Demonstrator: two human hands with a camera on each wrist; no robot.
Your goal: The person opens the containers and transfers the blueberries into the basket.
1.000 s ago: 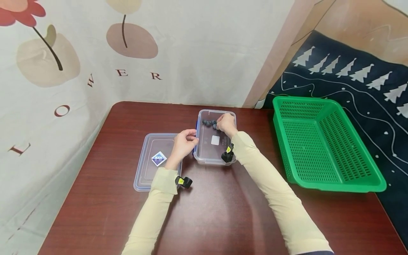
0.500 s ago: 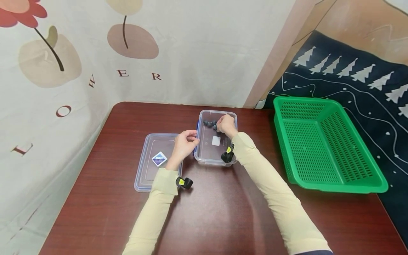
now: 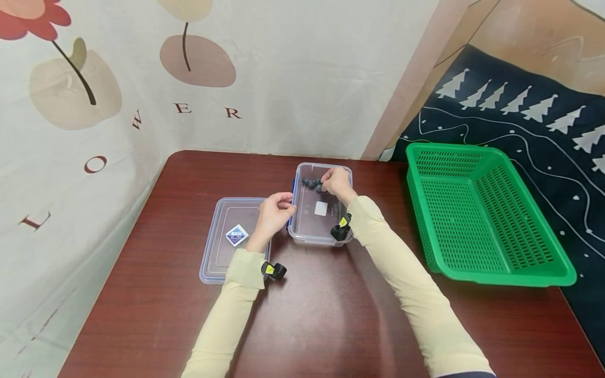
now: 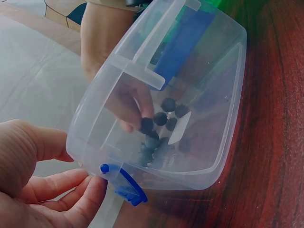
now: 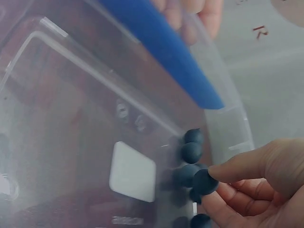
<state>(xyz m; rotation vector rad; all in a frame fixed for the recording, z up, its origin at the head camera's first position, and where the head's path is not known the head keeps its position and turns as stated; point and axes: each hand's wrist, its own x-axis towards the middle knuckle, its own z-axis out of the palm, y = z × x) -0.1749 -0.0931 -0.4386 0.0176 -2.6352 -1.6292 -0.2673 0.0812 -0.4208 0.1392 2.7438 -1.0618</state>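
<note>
A clear plastic food container [image 3: 309, 240] with blue latches stands on the table, its top uncovered. My right hand [image 3: 336, 181] reaches inside at the far end. In the right wrist view its thumb and fingers pinch one blueberry [image 5: 205, 182]. Several more blueberries [image 5: 192, 152] lie close beside it, next to a white square label [image 5: 133, 172] on the container. My left hand [image 3: 273, 214] holds the container's left side; in the left wrist view, thumb and fingers sit at the rim around a hanging blue latch [image 4: 129, 186].
The container's clear lid [image 3: 215, 262], with a blue diamond sticker [image 3: 237, 235], lies on the table [image 3: 307, 315] partly under my left forearm. A large green plastic basket [image 3: 484, 273] stands at the right. A printed cloth [image 3: 302, 79] rises behind the table.
My right hand stays at the far end of the container, and its wrist has shifted slightly to the right. The left hand, lid and basket keep their places.
</note>
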